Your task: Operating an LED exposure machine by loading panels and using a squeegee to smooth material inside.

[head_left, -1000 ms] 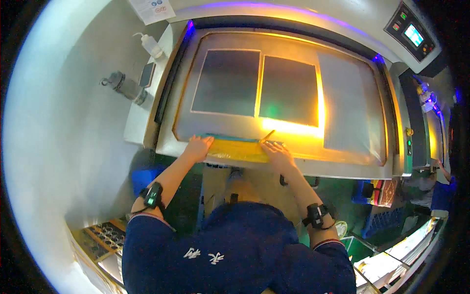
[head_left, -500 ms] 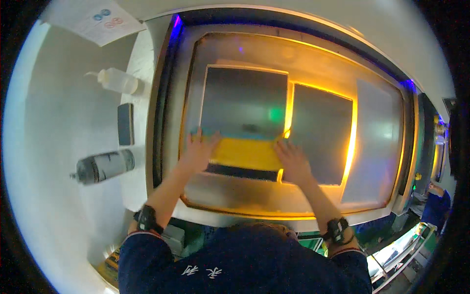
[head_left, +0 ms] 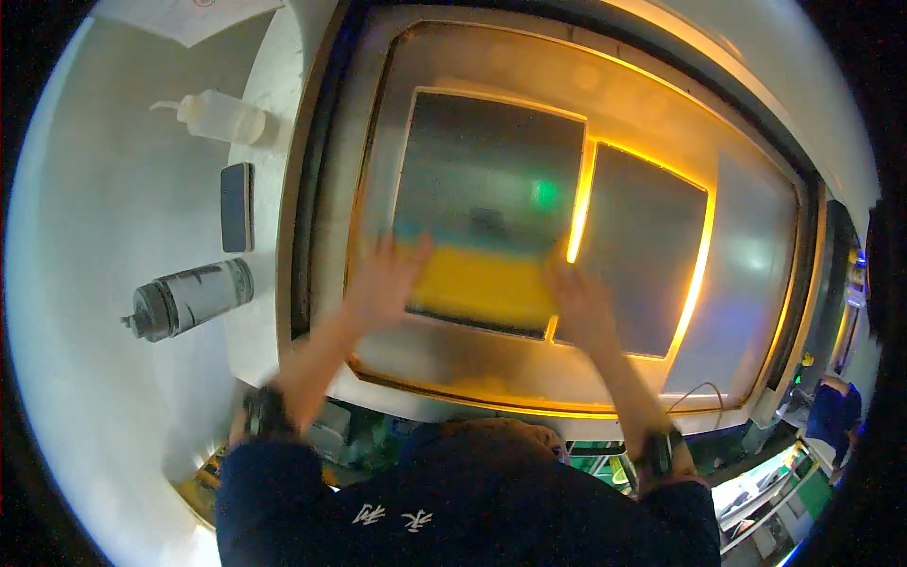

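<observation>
A yellow strip (head_left: 484, 283) with a blue far edge lies across the near part of a dark rectangular panel (head_left: 487, 161). It is smeared by motion, so its exact kind cannot be told. My left hand (head_left: 385, 283) is at the strip's left end, with fingers pointing away from me. At its right end is my right hand (head_left: 581, 298), fingers bent over the edge and blurred. A second dark panel (head_left: 647, 250) lies just right of the first. Both rest on a translucent framed surface (head_left: 491, 364) lit from below in yellow, brightest between and around the panels.
On the left ledge (head_left: 257, 203) are a white squeeze bottle (head_left: 222, 115), a dark phone-like slab (head_left: 236, 208) and a grey bottle (head_left: 194, 298) on its side. A raised frame (head_left: 307, 189) borders the lit surface. Another person's dark blue sleeve (head_left: 831, 416) shows far right.
The view has shifted, so the panels and ledge items sit higher in it. The strip and both hands stay over the panel's near part. A thin curved line now shows at the front right edge.
</observation>
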Demonstrator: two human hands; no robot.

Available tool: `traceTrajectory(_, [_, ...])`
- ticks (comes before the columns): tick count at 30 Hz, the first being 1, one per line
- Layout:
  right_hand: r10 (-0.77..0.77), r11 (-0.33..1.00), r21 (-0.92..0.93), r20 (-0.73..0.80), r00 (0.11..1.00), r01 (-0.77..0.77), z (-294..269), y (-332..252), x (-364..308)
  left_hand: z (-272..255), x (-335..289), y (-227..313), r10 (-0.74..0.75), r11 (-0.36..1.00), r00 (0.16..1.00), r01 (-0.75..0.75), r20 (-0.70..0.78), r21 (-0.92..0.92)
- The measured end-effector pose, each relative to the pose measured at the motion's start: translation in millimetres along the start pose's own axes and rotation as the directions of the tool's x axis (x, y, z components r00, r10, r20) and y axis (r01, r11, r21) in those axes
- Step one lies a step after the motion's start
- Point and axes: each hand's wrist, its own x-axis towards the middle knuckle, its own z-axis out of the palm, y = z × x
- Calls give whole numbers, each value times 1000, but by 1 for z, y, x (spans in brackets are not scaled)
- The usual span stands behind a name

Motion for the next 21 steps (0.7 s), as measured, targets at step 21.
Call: traceTrajectory(21, [275,961,82,-189,943,-264,-4,210,132,-81,275,-26,-176,974,963,201,-206,105])
